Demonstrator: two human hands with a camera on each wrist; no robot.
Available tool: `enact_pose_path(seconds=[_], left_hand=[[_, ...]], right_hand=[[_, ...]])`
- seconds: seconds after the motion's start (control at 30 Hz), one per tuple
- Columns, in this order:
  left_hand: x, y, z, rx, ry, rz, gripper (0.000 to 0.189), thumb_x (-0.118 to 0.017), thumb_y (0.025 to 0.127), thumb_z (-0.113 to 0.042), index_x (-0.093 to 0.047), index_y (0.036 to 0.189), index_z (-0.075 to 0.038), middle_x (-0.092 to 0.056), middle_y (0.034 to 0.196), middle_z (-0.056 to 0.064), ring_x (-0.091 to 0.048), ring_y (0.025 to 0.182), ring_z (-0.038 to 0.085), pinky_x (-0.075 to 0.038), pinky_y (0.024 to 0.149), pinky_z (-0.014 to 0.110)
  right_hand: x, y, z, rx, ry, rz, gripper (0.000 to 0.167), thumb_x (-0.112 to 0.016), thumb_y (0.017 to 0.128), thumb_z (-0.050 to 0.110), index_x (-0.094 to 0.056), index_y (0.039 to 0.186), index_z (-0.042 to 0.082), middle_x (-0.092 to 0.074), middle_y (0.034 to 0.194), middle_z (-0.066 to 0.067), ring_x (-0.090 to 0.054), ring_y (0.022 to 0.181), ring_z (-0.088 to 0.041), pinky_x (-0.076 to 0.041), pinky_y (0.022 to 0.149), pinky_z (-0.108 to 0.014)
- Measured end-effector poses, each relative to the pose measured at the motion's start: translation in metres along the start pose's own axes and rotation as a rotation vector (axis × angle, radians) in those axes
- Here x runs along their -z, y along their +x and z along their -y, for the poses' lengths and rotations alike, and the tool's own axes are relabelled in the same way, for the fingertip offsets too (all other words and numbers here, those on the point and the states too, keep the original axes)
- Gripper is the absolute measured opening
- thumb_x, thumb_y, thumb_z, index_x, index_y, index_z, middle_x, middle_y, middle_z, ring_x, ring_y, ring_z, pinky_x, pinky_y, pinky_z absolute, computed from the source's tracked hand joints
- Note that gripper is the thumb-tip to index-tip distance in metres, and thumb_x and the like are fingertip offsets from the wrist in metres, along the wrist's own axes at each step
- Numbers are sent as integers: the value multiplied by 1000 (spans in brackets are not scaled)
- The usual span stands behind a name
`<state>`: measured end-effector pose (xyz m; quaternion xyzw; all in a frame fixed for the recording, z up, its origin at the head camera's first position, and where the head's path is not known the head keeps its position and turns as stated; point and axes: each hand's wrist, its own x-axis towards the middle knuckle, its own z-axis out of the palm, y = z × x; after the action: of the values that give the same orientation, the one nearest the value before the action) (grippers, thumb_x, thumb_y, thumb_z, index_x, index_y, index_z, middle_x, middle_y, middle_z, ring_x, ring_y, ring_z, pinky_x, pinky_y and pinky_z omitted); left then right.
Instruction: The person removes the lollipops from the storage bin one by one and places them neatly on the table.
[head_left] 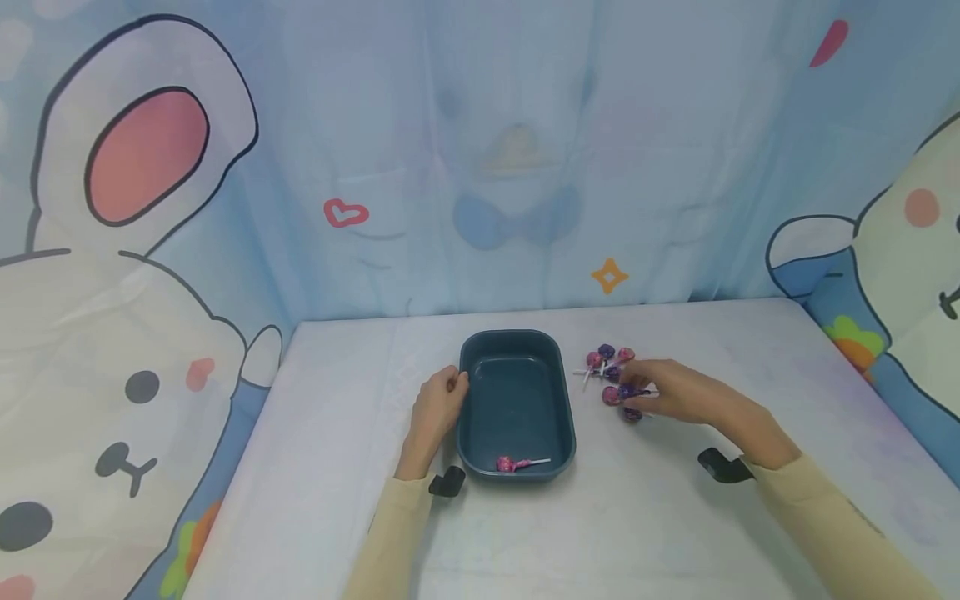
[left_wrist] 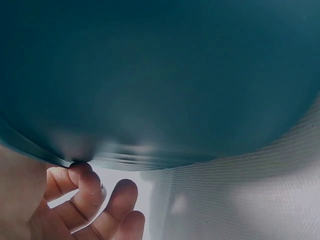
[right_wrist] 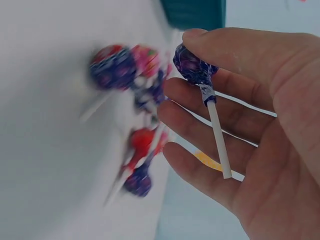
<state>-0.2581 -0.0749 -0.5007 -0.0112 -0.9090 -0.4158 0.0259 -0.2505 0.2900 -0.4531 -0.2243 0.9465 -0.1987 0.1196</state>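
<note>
A dark teal rectangular tray (head_left: pixel 513 400) stands on the table, with a pink-wrapped lollipop (head_left: pixel 506 464) lying at its near end. My left hand (head_left: pixel 437 408) grips the tray's left rim; in the left wrist view its fingertips (left_wrist: pixel 82 172) are curled at the edge. To the right of the tray, my right hand (head_left: pixel 675 392) pinches a purple-wrapped lollipop (right_wrist: pixel 192 67) by its round head, the white stick pointing back toward the palm. Several more lollipops lie beneath and beyond that hand, among them a pink one (head_left: pixel 611 396) and a purple one (head_left: pixel 606 351).
A white cloth (head_left: pixel 337 500) covers the table. Behind the table hangs a light blue curtain (head_left: pixel 517 125) printed with cartoon animals. A dark wrist camera (head_left: pixel 447 482) sits by the left cuff, and another camera (head_left: pixel 723 467) by the right cuff.
</note>
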Motion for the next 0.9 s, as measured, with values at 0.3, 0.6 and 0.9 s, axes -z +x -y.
enact_pose_path(seconds=[0.3, 0.6, 0.9], left_hand=[[0, 1, 0, -4, 12, -4, 32, -52, 102, -30, -50, 76, -13, -46, 65, -1, -43, 58, 14, -33, 54, 28], [-1, 1, 1, 5, 9, 1, 31, -52, 102, -30, -51, 76, -13, -46, 65, -1, -43, 59, 14, -33, 54, 28], [0, 0, 0, 2, 4, 2, 31, -52, 102, -29, -51, 76, -13, -46, 65, -1, -43, 59, 14, -33, 53, 27]], right_hand=[[-8, -8, -26, -92, 28, 11, 39, -74, 90, 21, -63, 121, 1, -70, 109, -9, -66, 103, -29, -55, 90, -47], [-16, -11, -45, -84, 31, -19, 32, -74, 91, 23, -65, 115, 6, -69, 102, -1, -65, 96, -20, -55, 87, -44], [-19, -9, -54, -92, 16, -20, 34, -74, 90, 21, -66, 117, 2, -68, 101, -2, -64, 94, -19, -55, 86, -43]])
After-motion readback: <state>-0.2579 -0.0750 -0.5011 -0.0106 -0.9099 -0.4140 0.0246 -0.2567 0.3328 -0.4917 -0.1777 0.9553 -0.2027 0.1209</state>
